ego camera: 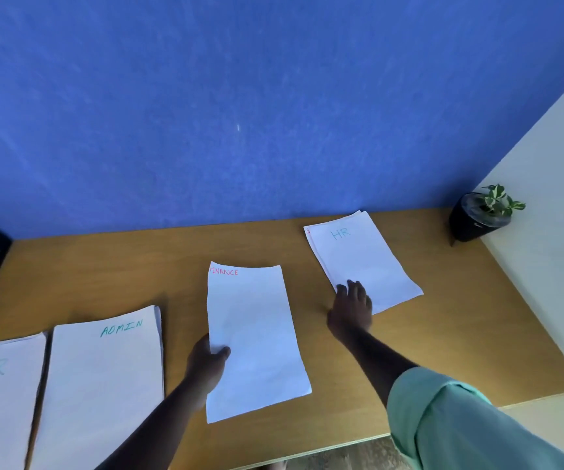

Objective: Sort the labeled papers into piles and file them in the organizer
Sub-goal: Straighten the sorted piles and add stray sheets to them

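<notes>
Left grip: left hand (207, 359) pinched the FINANCE sheet (253, 340) at its edge, mid-desk.
Right grip: right hand (351, 305) pressed flat on the unsorted stack (362, 259), HR on top.
Advice: I'd start a separate FINANCE pile beside the ADMIN pile (104, 385).

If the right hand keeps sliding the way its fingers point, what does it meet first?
The right hand already rests on the HR-labeled stack; straight on lies more of that paper, then bare desk and likely the blue wall.
</notes>
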Action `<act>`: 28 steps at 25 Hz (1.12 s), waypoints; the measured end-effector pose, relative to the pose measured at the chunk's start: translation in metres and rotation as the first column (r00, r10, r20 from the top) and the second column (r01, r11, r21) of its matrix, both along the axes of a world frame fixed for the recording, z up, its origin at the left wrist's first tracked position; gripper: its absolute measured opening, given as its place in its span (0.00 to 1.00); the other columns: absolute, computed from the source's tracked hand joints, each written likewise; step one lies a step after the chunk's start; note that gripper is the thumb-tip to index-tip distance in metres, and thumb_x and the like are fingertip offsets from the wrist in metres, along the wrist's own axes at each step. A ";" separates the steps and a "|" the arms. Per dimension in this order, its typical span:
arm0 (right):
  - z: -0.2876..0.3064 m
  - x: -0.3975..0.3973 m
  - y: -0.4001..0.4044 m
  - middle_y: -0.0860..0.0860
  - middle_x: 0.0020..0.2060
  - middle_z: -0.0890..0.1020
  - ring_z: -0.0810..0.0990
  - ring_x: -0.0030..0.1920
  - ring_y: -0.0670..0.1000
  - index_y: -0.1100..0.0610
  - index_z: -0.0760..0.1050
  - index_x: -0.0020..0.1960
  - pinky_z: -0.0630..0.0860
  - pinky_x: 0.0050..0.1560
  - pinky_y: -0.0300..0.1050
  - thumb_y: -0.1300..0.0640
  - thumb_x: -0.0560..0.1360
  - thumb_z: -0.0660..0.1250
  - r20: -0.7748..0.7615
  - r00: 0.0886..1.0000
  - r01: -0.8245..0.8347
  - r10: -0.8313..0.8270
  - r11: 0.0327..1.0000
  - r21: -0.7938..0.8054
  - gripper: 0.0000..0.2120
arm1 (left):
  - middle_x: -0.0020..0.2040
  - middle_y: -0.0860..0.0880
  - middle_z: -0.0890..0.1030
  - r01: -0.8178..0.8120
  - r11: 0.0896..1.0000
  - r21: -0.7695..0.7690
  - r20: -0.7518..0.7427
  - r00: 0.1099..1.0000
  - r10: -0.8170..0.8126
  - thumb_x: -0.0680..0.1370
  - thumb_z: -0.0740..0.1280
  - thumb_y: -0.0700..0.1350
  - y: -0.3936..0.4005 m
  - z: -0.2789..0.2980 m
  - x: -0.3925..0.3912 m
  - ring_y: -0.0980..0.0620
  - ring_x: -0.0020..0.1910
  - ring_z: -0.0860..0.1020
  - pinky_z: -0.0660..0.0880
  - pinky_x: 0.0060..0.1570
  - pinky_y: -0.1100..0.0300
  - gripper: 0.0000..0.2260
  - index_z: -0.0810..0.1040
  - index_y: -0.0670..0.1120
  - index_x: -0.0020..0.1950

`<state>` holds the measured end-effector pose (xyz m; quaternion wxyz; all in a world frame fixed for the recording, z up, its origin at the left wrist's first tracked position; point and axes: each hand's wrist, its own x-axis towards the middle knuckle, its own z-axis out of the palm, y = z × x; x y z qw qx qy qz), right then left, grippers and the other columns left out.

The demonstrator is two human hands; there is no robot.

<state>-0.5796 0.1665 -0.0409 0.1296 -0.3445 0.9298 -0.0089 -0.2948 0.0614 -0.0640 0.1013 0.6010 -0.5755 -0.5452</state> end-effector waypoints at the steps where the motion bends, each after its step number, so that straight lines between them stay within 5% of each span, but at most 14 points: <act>1: -0.003 -0.009 0.003 0.56 0.79 0.60 0.63 0.77 0.58 0.57 0.63 0.76 0.67 0.74 0.54 0.59 0.80 0.63 0.003 1.000 0.008 -0.008 0.999 0.032 0.26 | 0.50 0.54 0.82 -0.008 1.000 0.000 -0.013 1.000 0.008 0.78 0.67 0.42 -0.001 0.001 0.001 0.53 0.48 0.80 0.75 0.45 0.59 0.10 0.77 0.52 0.58; 5: -0.012 -0.013 0.013 0.55 0.68 0.71 0.77 0.60 0.55 0.57 0.71 0.68 0.82 0.52 0.49 0.68 0.77 0.65 -0.096 0.988 -0.113 0.121 0.990 0.086 0.20 | 0.54 0.51 0.82 -0.022 1.000 0.017 -0.037 0.999 0.023 0.79 0.67 0.41 -0.008 0.004 0.002 0.49 0.52 0.80 0.77 0.53 0.54 0.12 0.76 0.49 0.62; 11: -0.017 0.041 0.020 0.49 0.57 0.83 0.83 0.55 0.52 0.50 0.77 0.66 0.80 0.50 0.45 0.67 0.77 0.60 -0.010 0.983 -0.184 0.184 0.981 -0.056 0.23 | 0.53 0.49 0.81 -0.056 0.998 0.001 -0.053 0.997 0.056 0.78 0.68 0.39 -0.018 0.000 0.003 0.47 0.50 0.78 0.74 0.52 0.55 0.14 0.77 0.45 0.64; 17: -0.033 0.120 0.016 0.46 0.59 0.82 0.81 0.59 0.49 0.47 0.77 0.66 0.79 0.55 0.43 0.51 0.81 0.63 0.141 0.940 -0.272 0.312 0.931 -0.245 0.15 | 0.58 0.42 0.81 -0.131 0.991 -0.014 -0.049 0.990 0.131 0.79 0.67 0.39 -0.031 0.001 0.014 0.44 0.51 0.77 0.73 0.53 0.53 0.14 0.75 0.41 0.64; 22: -0.017 0.133 -0.002 0.40 0.59 0.80 0.80 0.57 0.41 0.46 0.78 0.65 0.80 0.54 0.40 0.26 0.75 0.56 0.186 0.961 -0.139 0.207 0.936 -0.323 0.32 | 0.60 0.44 0.80 -0.164 0.982 -0.090 -0.032 0.986 0.161 0.79 0.64 0.39 -0.049 0.014 0.051 0.40 0.59 0.77 0.73 0.62 0.47 0.15 0.75 0.43 0.67; 25: -0.005 0.148 -0.025 0.40 0.57 0.82 0.82 0.49 0.39 0.45 0.80 0.59 0.80 0.48 0.35 0.32 0.76 0.63 0.290 0.941 -0.035 0.174 0.903 -0.428 0.21 | 0.59 0.46 0.80 -0.212 0.970 -0.122 -0.075 0.976 0.204 0.79 0.64 0.38 -0.059 0.027 0.083 0.41 0.60 0.77 0.73 0.63 0.46 0.15 0.75 0.44 0.65; 28: 0.002 0.174 -0.059 0.45 0.60 0.82 0.82 0.55 0.44 0.50 0.80 0.61 0.81 0.55 0.43 0.42 0.78 0.68 0.446 0.886 0.081 0.130 0.903 -0.423 0.16 | 0.59 0.47 0.81 -0.211 0.972 -0.107 -0.163 0.968 0.192 0.79 0.65 0.37 -0.070 0.035 0.123 0.43 0.59 0.78 0.74 0.63 0.46 0.14 0.76 0.44 0.65</act>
